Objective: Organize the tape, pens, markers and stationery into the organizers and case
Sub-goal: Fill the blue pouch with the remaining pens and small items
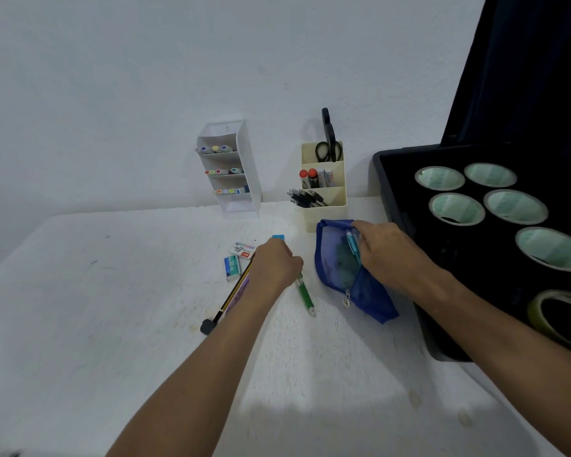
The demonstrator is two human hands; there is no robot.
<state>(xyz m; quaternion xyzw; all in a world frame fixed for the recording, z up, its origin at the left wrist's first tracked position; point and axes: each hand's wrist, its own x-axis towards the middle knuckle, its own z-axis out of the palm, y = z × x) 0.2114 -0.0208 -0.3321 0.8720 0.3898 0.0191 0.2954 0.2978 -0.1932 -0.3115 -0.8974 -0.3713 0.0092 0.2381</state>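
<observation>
Six tape rolls (439,178), two organizers (244,179), one pouch (337,258), two staple boxes (232,267), one scissors (328,146).

Single wide-angle view from the head, looking forward and down over the white bench (112,308) toward the wall (145,77). Close enough for both forearms to enter from the bottom edge. Bench filling the lower half, wall the upper half; open black case (396,192) cut off at the right edge. Straight lines bowed near the borders.
</observation>
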